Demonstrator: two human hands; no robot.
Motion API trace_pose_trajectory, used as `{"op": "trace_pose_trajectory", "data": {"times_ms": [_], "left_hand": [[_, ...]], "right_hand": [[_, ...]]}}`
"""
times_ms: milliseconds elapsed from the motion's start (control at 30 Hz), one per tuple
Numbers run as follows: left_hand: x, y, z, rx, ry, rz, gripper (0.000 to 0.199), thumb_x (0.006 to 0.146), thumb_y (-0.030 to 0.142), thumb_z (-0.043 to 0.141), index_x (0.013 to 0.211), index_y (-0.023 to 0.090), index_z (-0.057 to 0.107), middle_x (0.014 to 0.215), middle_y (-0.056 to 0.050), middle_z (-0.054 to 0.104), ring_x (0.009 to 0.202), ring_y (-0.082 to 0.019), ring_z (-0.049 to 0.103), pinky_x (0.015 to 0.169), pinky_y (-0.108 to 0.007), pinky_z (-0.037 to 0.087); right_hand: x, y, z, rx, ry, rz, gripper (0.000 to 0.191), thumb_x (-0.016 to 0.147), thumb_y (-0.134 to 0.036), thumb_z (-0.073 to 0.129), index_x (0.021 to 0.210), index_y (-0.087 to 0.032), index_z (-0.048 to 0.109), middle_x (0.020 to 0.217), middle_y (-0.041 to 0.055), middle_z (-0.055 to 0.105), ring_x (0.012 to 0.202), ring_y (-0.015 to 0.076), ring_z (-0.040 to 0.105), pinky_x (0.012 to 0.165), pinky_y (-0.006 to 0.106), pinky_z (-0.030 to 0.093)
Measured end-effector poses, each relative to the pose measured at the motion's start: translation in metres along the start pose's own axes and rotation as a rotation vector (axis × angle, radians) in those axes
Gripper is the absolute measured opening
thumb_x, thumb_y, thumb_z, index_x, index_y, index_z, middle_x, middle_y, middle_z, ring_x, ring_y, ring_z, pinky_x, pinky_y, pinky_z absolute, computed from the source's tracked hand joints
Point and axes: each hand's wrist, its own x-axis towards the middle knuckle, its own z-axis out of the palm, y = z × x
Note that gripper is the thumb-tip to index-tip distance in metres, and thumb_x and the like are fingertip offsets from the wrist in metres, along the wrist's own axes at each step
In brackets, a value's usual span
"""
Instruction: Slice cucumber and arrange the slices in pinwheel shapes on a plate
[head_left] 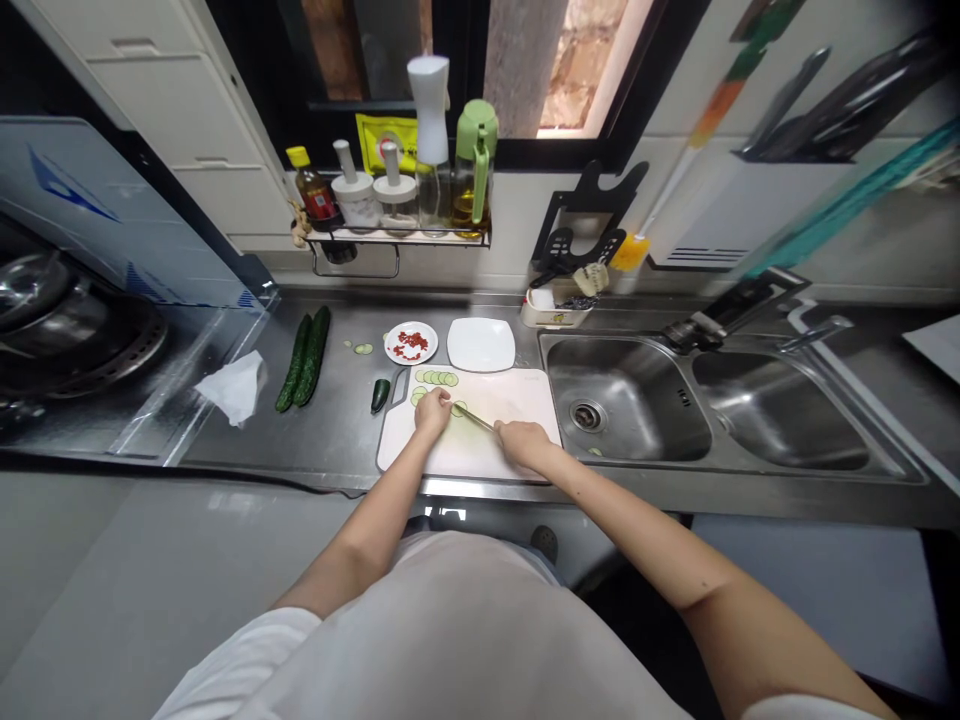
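Observation:
My right hand [527, 443] is wrapped around the handle of a knife [475, 417], whose blade points left over the white cutting board [499, 455]. By the blade's tip, my left hand [432, 413] has its fingers pinched together; what they hold, if anything, is hidden. A pale green cucumber slice [460, 408] lies under the blade, close to the left fingertips. Behind the left hand, a row of overlapping cucumber slices [437, 378] rests on the board, with more slices just beside that hand. A dark green cucumber end [380, 395] sits off the board's left edge.
Behind the board stand a small plate of chopped red pieces [410, 343] and a white square plate [481, 345]. Two whole cucumbers [303, 358] and a crumpled white cloth or tissue [232, 388] lie left. A double sink [626, 400] adjoins the board's right side.

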Motion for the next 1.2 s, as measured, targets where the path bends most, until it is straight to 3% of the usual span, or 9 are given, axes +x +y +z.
{"op": "trace_pose_trajectory", "data": {"times_ms": [333,700,1200], "left_hand": [[0.000,-0.002,0.002,0.012,0.012,0.010,0.019,0.079,0.019,0.059,0.096,0.024,0.066,0.090,-0.002,0.070,0.090,-0.018,0.063,0.077,-0.027,0.044],[-0.001,0.000,0.002,0.017,0.022,0.027,0.017,0.083,0.022,0.056,0.095,0.023,0.066,0.089,-0.003,0.070,0.089,-0.019,0.063,0.076,-0.028,0.044],[0.000,0.000,0.002,0.035,0.007,0.049,0.015,0.085,0.025,0.055,0.094,0.022,0.066,0.089,-0.004,0.070,0.087,-0.018,0.063,0.077,-0.027,0.044]], "right_hand": [[-0.011,-0.001,0.001,0.092,-0.070,0.041,0.037,0.092,-0.010,0.037,0.124,-0.013,0.054,0.112,0.0208,0.067,0.107,0.0267,0.065,0.081,0.034,0.048],[-0.019,0.001,0.027,0.128,-0.012,0.065,0.034,0.097,-0.021,0.032,0.123,-0.013,0.053,0.109,0.0197,0.068,0.104,0.0264,0.065,0.080,0.035,0.047],[-0.033,0.015,0.037,0.213,0.038,0.157,0.030,0.097,-0.032,0.038,0.111,-0.017,0.059,0.106,0.0154,0.069,0.101,0.0258,0.064,0.076,0.031,0.041]]}}
